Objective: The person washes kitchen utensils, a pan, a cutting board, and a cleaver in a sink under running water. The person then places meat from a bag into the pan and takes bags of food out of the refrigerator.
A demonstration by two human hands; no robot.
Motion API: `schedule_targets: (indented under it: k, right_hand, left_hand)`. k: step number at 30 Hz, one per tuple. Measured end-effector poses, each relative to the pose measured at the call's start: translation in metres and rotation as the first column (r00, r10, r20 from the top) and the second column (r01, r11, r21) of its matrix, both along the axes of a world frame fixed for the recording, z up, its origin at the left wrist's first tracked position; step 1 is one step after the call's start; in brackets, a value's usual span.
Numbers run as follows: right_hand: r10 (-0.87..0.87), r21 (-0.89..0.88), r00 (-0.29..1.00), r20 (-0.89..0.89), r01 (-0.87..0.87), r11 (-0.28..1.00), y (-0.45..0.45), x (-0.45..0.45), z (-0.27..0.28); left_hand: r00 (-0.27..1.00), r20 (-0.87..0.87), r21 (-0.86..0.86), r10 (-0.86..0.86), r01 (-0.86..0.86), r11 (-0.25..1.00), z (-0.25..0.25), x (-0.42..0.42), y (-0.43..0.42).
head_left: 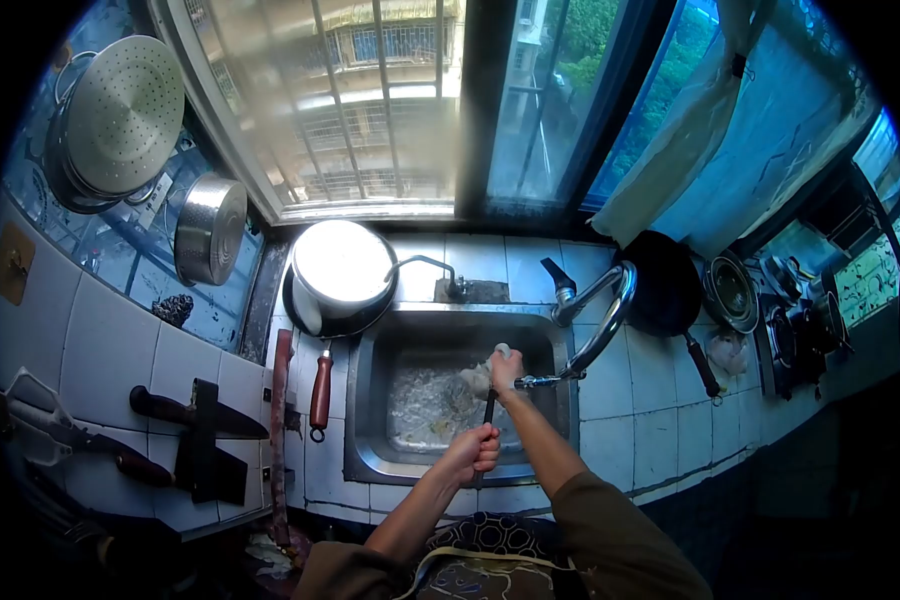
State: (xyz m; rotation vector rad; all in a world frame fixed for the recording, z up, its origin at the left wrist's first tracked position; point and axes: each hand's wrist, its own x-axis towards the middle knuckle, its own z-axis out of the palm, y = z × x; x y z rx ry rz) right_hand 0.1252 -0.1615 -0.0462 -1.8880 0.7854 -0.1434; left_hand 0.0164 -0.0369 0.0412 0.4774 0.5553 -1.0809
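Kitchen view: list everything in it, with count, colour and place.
dark handle: one, dark, over the sink
pale item: one, whitish, at the right hand, unclear
sink: one, silver, centre, water inside
curved faucet: one, silver, sink's right
small tap: one, dark, behind sink
large pot: one, white, left of faucets
black pan: one, black, right counter
perforated disc: one, grey, upper left
steel pot: one, silver, left window
cleaver: one, dark, left wall
curtain: pale blue, upper right; count unclear
left hand: one, on handle
right hand: one, beside faucet tip
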Motion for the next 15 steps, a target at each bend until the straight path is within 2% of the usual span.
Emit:
schedule_targets:
  k: [1,2,3,5,6,7,8,9,10,12,13,15]
  right_hand:
    - [0.005,0.039,1.000,-0.013,-0.004,0.999,-0.003,-0.002,-0.016]
    - [-0.102,0.056,0.991,0.084,0.098,0.994,-0.010,0.003,-0.072]
    - [-0.095,0.344,0.993,0.062,0.068,0.936,-0.027,0.009,-0.112]
    - [-0.257,0.696,0.963,0.083,0.128,0.706,-0.034,-0.006,-0.057]
    - [-0.247,0.843,0.969,-0.012,0.143,0.519,-0.052,-0.001,-0.085]
    - [-0.268,0.981,0.960,-0.081,0.124,0.149,-0.052,-0.011,-0.035]
    - [-0.200,0.999,0.980,0.006,-0.013,-0.032,-0.062,-0.014,-0.046]
    - [-0.150,0.966,0.983,0.106,-0.138,-0.220,-0.073,-0.018,-0.059]
    - [-0.151,0.966,0.983,0.104,-0.136,-0.220,-0.068,-0.026,-0.038]
    - [-0.241,0.960,0.962,-0.126,0.057,-0.274,-0.057,-0.047,0.012]
    - [-0.242,0.960,0.962,-0.127,0.058,-0.273,-0.051,-0.050,0.024]
    - [-0.127,0.971,0.973,-0.191,0.169,-0.171,-0.039,-0.057,0.042]
  left_hand:
    - [1.000,0.012,0.004,0.006,-0.006,1.000,-0.001,-0.003,0.001]
    - [1.000,0.025,0.005,0.014,-0.014,1.000,-0.004,-0.009,0.002]
    - [0.998,0.053,-0.025,0.016,-0.015,1.000,-0.021,-0.012,0.006]
    - [0.980,0.197,0.041,-0.003,-0.005,0.999,-0.021,-0.013,0.012]
    - [0.982,0.191,0.043,-0.002,-0.007,0.999,-0.017,-0.014,0.011]
    - [0.974,0.222,0.175,0.036,-0.076,0.982,-0.009,-0.013,0.010]
    - [0.964,0.258,0.301,0.067,-0.146,0.942,-0.004,-0.011,0.008]
    - [0.964,0.258,0.303,0.066,-0.146,0.942,-0.006,-0.009,0.007]
    - [0.963,0.262,0.321,0.062,-0.148,0.935,-0.011,-0.006,0.005]
    - [0.952,0.303,0.356,0.045,-0.157,0.921,-0.021,-0.001,-0.002]
    - [0.952,0.302,0.355,0.044,-0.155,0.922,-0.024,0.003,-0.006]
    - [0.954,0.299,0.304,0.024,-0.119,0.945,-0.027,0.009,-0.013]
